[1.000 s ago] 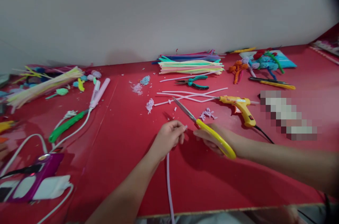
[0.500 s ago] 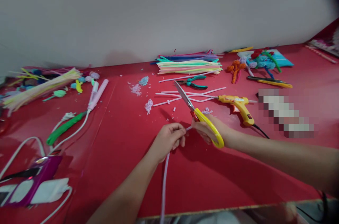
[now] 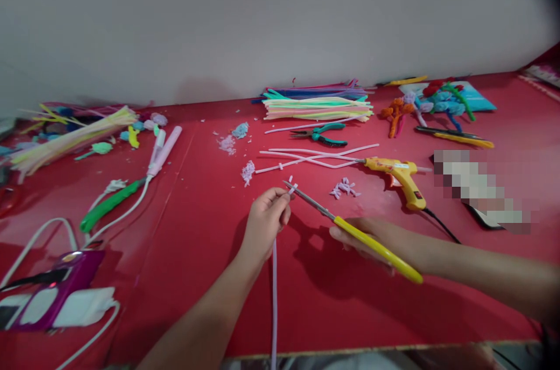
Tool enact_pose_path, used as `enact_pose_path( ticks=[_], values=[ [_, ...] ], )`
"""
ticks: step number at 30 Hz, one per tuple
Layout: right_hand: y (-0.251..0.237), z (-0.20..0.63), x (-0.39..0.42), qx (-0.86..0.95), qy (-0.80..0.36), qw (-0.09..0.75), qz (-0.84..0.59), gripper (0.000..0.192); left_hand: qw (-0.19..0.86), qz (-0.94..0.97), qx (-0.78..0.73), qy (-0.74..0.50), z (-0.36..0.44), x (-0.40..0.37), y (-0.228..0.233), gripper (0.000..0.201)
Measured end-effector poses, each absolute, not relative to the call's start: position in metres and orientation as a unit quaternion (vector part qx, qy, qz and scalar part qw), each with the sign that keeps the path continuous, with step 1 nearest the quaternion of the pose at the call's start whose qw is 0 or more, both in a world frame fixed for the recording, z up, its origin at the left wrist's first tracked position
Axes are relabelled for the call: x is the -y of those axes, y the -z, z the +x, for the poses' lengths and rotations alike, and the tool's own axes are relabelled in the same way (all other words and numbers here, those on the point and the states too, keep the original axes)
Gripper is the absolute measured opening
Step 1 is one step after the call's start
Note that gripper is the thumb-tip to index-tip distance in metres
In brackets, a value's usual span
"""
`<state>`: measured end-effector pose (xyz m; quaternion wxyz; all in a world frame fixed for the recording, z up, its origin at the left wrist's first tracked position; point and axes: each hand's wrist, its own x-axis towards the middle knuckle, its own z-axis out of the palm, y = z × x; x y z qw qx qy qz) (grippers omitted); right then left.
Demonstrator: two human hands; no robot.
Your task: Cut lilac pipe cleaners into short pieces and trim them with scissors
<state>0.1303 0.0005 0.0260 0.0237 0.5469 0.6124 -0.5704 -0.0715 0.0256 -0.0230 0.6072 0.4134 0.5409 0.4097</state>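
Trimming step in hand, by the look of it: left hand (image 3: 265,219) pinched around the top end of a pale lilac pipe cleaner (image 3: 273,300), which hangs from the fist straight down toward the near table edge. Right hand (image 3: 371,238) clenched on the yellow handles of the scissors (image 3: 350,229), blades nearly closed, tips right at the short stub poking above the left fingers (image 3: 280,195). Hard to tell whether the blades already bite the stub or only touch it.

Taking the yellow glue gun (image 3: 400,174) as landmark: scissor tips well to its left, a scatter of lilac cut bits (image 3: 345,188) just left of it, loose pale stems (image 3: 315,157) left of its nozzle, green-handled pliers (image 3: 321,135) behind those, a stack of coloured pipe cleaners (image 3: 317,106) further back.

Next move probably calls for a firm squeeze of the handles with the stub kept steady, blades clear of the fingertips.
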Motion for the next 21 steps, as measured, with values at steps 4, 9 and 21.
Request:
enact_pose_path(
  ticks=[4,9,21],
  values=[
    [-0.0233,0.1260,0.0011,-0.610,0.563,0.023,0.557,0.052,0.582,0.444,-0.551,-0.401,-0.0705,-0.0243,0.0234,0.013],
    [-0.0262,0.1238,0.0015,-0.604,0.584,0.002,0.543,0.045,0.571,0.463,-0.550,-0.396,-0.0716,-0.0241,0.0229,0.013],
    [-0.0219,0.1227,0.0021,-0.569,0.609,0.014,0.553,0.044,0.565,0.478,-0.556,-0.379,-0.0736,-0.0249,0.0255,0.016]
  ],
)
